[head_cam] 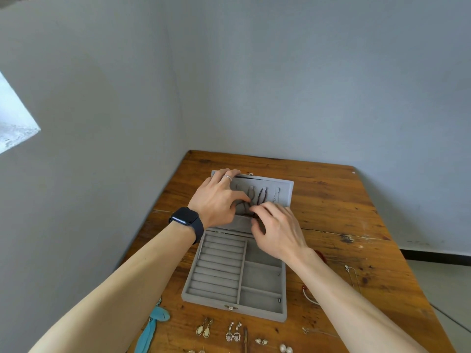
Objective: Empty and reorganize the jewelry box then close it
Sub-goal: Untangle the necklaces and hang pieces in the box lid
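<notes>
The grey velvet jewelry box (230,305) lies open on the wooden table (344,205), and its ring rolls and side compartments look bare. Its lid (286,186) is tipped back. On the lid's hooks hang a dark beaded necklace (260,196) and a thin silver chain (275,194). My left hand (216,200), with a ring and a black watch, grips the lid's far left corner, thumb near the lid pocket. My right hand (277,233) pinches a dark strand (251,214) at the pocket's top edge.
Jewelry lies on the table around the box: drop earrings (204,329), heart earrings (234,333), pearl studs (285,349), a turquoise feather piece (153,324), red bracelets (321,256) and a fine chain (353,273). Walls stand close on the left and behind.
</notes>
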